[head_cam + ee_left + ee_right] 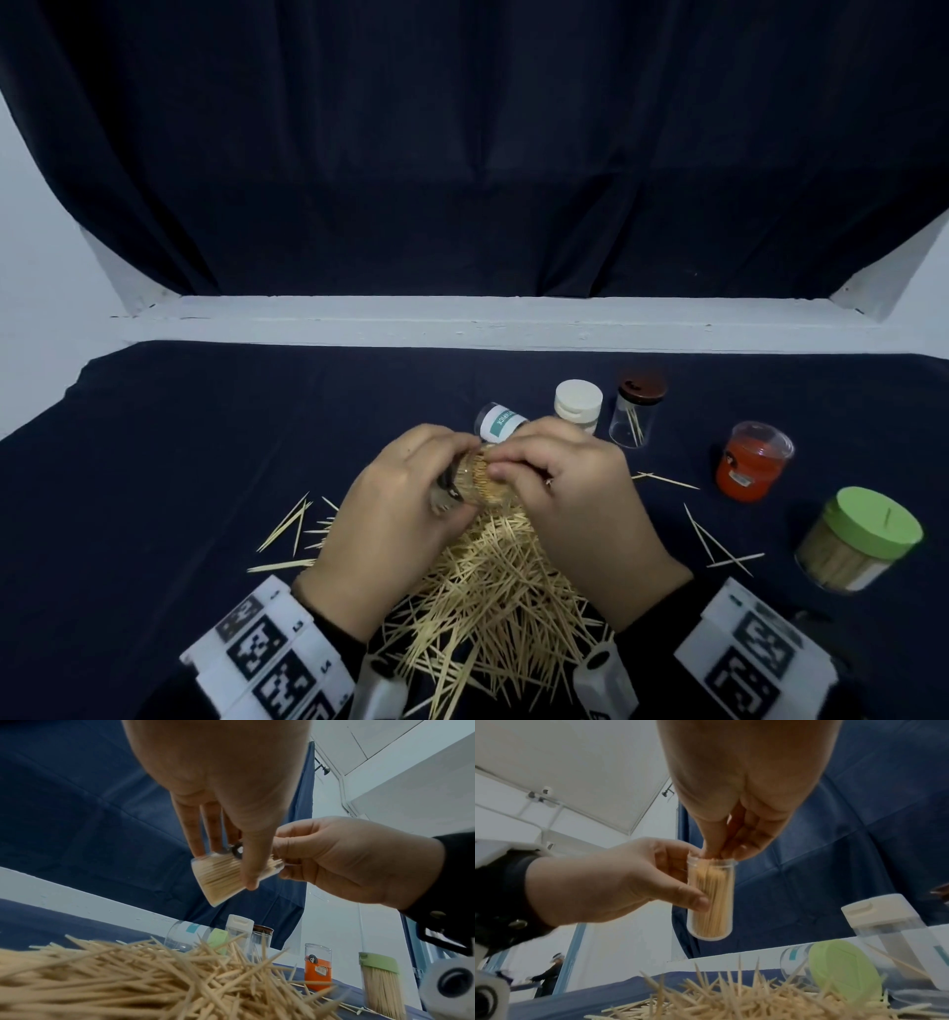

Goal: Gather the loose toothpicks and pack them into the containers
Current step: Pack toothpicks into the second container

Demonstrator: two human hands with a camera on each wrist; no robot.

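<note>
a clear container (710,898), packed nearly full of toothpicks, is being held above the table by the left hand (395,506), with the thumb lying across one side of its wall and the fingers curled round the other. the right hand (570,493) is being kept at the container's open mouth, its fingertips (721,852) bunched together and pinching the tips of the toothpicks standing at the rim. in the right wrist view the container is being shown almost upright; in the left wrist view (228,876) it is being shown tilted.

beneath both hands a big heap of loose toothpicks (493,601) is lying on the dark cloth (179,462), and a few strays (719,545) are lying apart to the left and right of it. beyond the hands a labelled clear jar (500,421) is lying on its side, beside a white-capped container (578,403) and a brown-lidded clear one (637,413) holding a few picks. to the right an orange container (751,467) and a green-lidded container (862,539), filled with picks, are standing well apart from the heap.
</note>
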